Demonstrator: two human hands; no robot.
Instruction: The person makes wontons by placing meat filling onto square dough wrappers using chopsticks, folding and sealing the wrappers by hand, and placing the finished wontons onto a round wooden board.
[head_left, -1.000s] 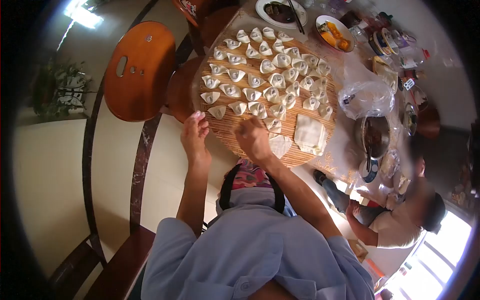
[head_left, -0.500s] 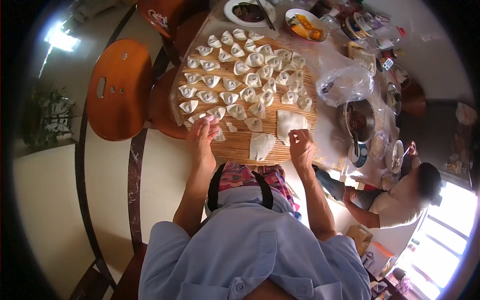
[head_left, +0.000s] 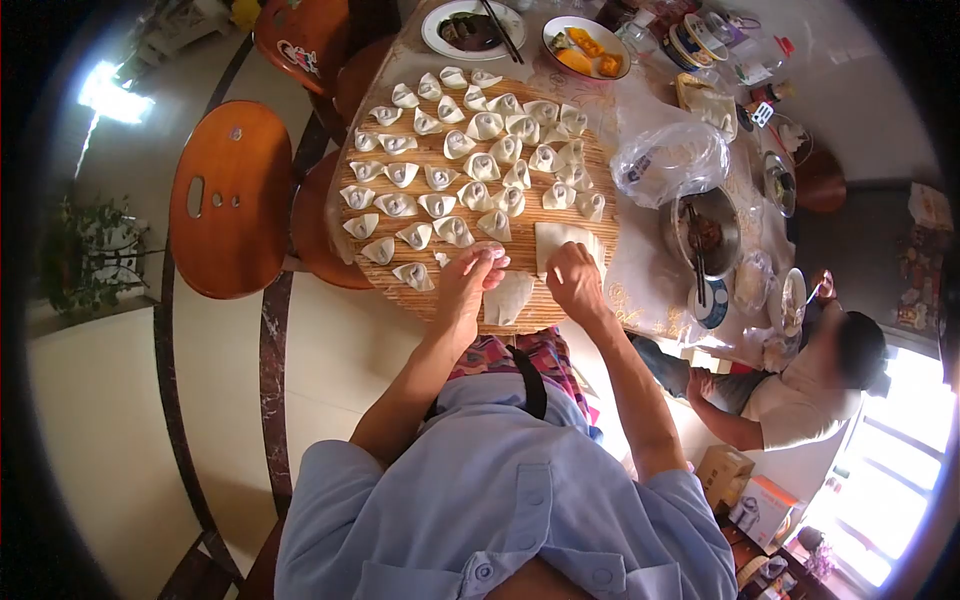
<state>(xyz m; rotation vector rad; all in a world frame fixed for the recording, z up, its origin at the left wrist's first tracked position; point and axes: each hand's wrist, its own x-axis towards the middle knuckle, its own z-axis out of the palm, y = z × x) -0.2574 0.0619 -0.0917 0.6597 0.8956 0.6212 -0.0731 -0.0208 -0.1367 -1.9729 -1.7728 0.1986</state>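
Rows of folded dumplings (head_left: 437, 177) lie on a round slatted bamboo mat (head_left: 400, 290). Near the mat's front edge my left hand (head_left: 468, 282) hovers with its fingers curled together; what they hold, if anything, is too small to make out. My right hand (head_left: 575, 278) rests at the stack of flat square wrappers (head_left: 553, 240), its fingers pinched at the stack's near part; whether a wrapper is between them is hidden. Between my hands lies a loose pale wrapper or dough piece (head_left: 509, 298). A small white scrap (head_left: 441, 258) sits left of my left hand.
Right of the mat are a clear plastic bag (head_left: 672, 163) and a metal pot (head_left: 727, 259) with chopsticks in it. Plates of food (head_left: 586, 50) stand at the back. Another person (head_left: 800, 400) sits at the right. Wooden chairs (head_left: 232, 245) stand at the left.
My left hand first reached over the mat's left part, then moved right, leaving a dumpling there. My right hand went from the mat's middle to the wrapper stack. The view has shifted.
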